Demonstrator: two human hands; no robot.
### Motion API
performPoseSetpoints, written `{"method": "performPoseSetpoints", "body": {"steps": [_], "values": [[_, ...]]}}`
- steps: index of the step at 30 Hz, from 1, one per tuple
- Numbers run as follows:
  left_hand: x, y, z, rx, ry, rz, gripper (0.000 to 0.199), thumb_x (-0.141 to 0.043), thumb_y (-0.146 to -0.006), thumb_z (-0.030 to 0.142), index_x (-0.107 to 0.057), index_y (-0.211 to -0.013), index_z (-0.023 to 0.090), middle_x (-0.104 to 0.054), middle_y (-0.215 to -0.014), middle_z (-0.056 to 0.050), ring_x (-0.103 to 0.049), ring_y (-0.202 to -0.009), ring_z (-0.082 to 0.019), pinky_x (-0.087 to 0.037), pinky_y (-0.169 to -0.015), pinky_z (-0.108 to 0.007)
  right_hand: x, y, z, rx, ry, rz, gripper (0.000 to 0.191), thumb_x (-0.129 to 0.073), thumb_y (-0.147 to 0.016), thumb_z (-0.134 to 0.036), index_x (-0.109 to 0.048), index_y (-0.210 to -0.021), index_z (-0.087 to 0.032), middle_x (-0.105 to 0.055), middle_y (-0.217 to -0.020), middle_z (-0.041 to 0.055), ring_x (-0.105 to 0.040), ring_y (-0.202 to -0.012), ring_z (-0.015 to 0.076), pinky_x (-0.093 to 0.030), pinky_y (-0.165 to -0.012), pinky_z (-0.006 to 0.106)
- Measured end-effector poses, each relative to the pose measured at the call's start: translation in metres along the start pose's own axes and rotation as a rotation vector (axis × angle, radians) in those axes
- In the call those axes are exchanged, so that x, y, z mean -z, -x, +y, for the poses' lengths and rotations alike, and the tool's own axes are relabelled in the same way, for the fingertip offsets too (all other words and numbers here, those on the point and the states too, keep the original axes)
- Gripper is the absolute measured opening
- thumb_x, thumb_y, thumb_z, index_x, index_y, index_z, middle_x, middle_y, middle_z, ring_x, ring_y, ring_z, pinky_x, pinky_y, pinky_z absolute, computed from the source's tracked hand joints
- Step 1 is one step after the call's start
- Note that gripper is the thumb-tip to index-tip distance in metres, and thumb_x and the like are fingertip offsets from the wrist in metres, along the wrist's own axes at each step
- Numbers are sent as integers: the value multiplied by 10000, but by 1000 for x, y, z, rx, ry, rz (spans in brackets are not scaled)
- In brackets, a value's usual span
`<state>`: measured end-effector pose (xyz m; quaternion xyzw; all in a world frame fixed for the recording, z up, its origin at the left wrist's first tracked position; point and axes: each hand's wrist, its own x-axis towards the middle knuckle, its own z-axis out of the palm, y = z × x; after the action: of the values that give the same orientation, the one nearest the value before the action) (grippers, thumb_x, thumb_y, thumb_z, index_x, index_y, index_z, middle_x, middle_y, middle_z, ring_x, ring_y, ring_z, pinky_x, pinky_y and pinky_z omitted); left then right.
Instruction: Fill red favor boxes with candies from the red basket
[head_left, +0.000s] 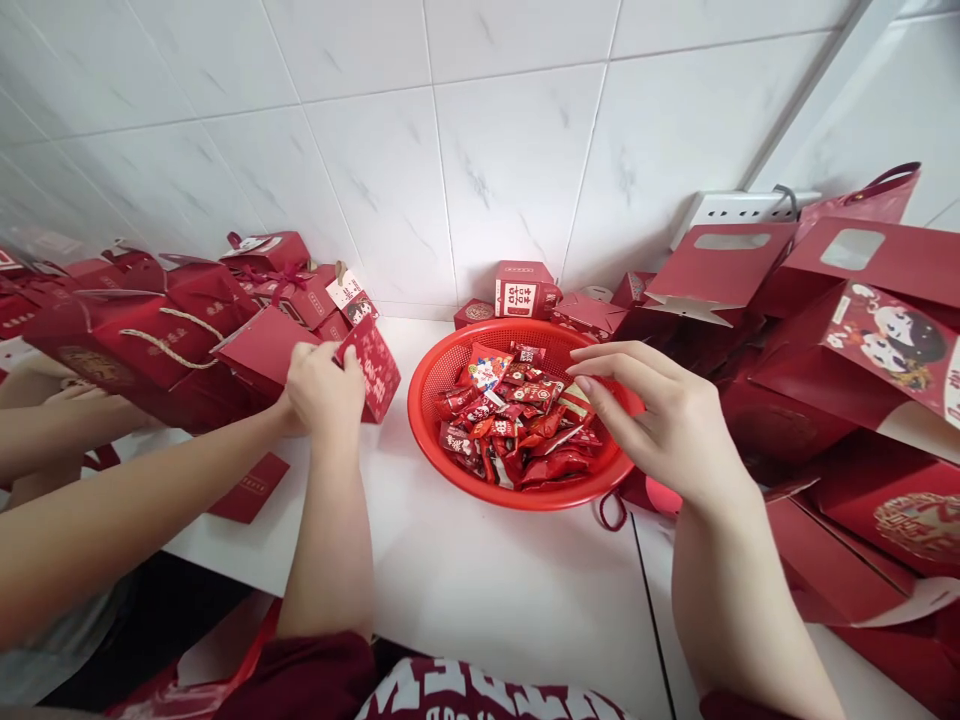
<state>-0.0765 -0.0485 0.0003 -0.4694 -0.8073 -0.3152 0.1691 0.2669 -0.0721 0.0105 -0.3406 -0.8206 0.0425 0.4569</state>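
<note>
Maroon shirt (pixel 450 700), mine, nearest the camera: white lettering, cropped; full wording unreadable. Dial centre: red basket (pixel 421 425), well filled with wrapped sweets (pixel 536 395). At 9 to 10 o'clock, my left hand (pixel 326 385) has its fingers closed on a small red box (pixel 379 375). At 3 o'clock, my right hand (pixel 664 420) is unloaded, fingers extended and thumb apart, by the rim. Status, as I judge it: mixed. The white-labelled box (pixel 525 290) at 12 o'clock looks folded shut; the carton (pixel 724 260) at 2 o'clock has its handle panel raised, contents hidden. Markings: 囍 on the white label; pale characters on my held box, not legible to me; no brand readable on the wrappers.
</note>
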Motion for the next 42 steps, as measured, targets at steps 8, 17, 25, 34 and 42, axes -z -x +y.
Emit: {"method": "performPoseSetpoints", "body": {"steps": [8,17,25,34,42], "values": [[-2,6,-26,72,-138,-272,499,-520,-908,415,-647,-1270,96,-558,-1295,-313,-529,-1200,-510,-482,-855,-640,-1,-1,5,-62,8,-86,124,-535,-984,-214,-649,-1028,-233,-712,-1121,63,-678,-1046,223,-547,-900,374],[37,7,72,-533,480,-450,332,-640,-881,423,-714,-1174,284,-727,-1087,-37,-699,-875,-206,-573,-783,-322,27,3,16,-276,143,-42,164,-538,-984,-271,-688,-1042,-237,-730,-1050,56,-690,-933,222,-538,-809,361],[-18,13,97,-796,387,-1301,498,-595,-884,496,-644,-1332,282,-727,-1220,-63,-722,-1020,-251,-570,-783,-304,49,15,37,-567,251,-223,197,-524,-973,-285,-716,-1013,-274,-768,-980,-11,-706,-819,197,-522,-710,332],[-74,6,92,-709,228,-1239,558,-579,-844,550,-655,-1306,248,-725,-1216,-97,-691,-1085,-306,-519,-906,-381,103,51,33,-660,630,57,163,-586,-935,-301,-713,-1035,-278,-763,-898,54,-689,-729,259,-476,-661,387],[-80,8,90,-778,153,-1248,586,-509,-880,578,-619,-1340,232,-688,-1275,-112,-667,-1103,-314,-486,-916,-380,105,54,55,-934,785,428,435,-645,-808,-366,-596,-1221,-237,-619,-1324,159,-584,-1210,386,-465,-980,528]]}}
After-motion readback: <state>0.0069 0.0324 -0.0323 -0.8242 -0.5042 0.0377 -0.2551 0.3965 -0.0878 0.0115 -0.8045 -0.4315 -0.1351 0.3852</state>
